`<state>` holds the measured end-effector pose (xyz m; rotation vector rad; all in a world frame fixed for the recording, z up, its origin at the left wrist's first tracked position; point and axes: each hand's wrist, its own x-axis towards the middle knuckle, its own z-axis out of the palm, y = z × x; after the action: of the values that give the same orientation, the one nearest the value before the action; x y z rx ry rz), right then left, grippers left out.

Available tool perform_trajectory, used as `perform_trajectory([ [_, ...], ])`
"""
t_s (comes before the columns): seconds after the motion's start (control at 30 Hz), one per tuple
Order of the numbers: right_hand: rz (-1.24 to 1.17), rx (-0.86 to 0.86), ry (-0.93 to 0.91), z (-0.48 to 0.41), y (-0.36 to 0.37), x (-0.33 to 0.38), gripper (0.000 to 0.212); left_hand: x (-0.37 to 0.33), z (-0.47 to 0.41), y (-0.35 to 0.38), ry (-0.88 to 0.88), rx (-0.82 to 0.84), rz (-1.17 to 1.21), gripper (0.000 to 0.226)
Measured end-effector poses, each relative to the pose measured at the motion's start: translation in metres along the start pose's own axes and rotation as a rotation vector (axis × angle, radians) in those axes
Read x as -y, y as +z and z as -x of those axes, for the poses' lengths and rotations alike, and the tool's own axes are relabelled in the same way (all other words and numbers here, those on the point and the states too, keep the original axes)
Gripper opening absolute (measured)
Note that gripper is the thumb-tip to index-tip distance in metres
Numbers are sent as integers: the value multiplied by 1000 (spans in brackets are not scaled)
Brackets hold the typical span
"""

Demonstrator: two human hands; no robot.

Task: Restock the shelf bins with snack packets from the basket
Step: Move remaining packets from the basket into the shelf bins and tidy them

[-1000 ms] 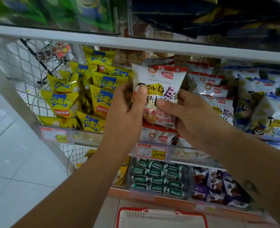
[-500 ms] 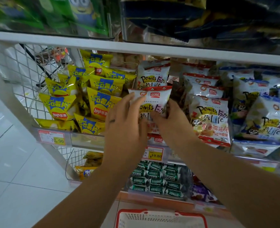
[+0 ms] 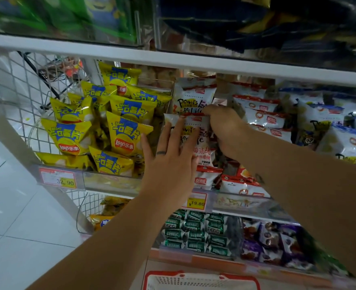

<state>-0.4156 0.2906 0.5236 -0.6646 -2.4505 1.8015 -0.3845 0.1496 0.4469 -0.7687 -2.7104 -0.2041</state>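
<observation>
My left hand (image 3: 168, 162) lies flat with fingers straight and spread, pressing against the front of the white crinkly snack packet with a red top band (image 3: 202, 150). My right hand (image 3: 225, 132) has its fingers curled round that packet's upper right edge, gripping it. The packet stands upright in the clear plastic shelf bin (image 3: 242, 203), in front of more of its kind, just right of the yellow crisp packets (image 3: 129, 130). The red-rimmed white plastic basket (image 3: 200, 279) sits below.
</observation>
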Motion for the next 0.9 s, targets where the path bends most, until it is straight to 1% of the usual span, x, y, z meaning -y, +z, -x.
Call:
perform_trajectory([
  [0.07, 34, 20, -35, 1, 1, -4, 31, 3, 6, 1, 1, -10, -5, 56],
  [0.13, 31, 24, -27, 1, -2, -7, 31, 5, 12, 2, 9, -10, -14, 57],
  [0.23, 50, -46, -33, -11, -7, 0, 23, 8, 14, 1, 13, -9, -20, 58],
  [0.3, 78, -105, -55, -26, -8, 10, 26, 8, 13, 1, 16, -8, -11, 58],
  [0.43, 125, -65, -85, -54, 2, 22, 30, 7, 15, 2, 12, -25, 10, 55],
  [0.47, 127, -48, -78, -56, 5, 21, 27, 6, 15, 2, 11, -29, 15, 55],
  [0.53, 129, -28, -82, -57, 9, 19, 13, 7, 15, 2, 15, -35, 20, 55],
  [0.57, 125, -27, -88, -59, 9, 17, 14, 7, 15, 2, 17, -36, 19, 55],
  [0.67, 60, -55, -82, -66, 3, 13, 47, 7, 15, 1, 8, -49, 30, 56],
  [0.7, 36, -60, -75, -68, 1, 13, 55, 7, 16, 1, 4, -51, 32, 56],
  [0.77, 42, -15, -54, -70, -2, 9, 58, 7, 18, 1, 7, -50, 28, 56],
  [0.9, 188, 87, -53, -60, -1, 5, 59, 4, 18, 2, -1, -49, 29, 56],
])
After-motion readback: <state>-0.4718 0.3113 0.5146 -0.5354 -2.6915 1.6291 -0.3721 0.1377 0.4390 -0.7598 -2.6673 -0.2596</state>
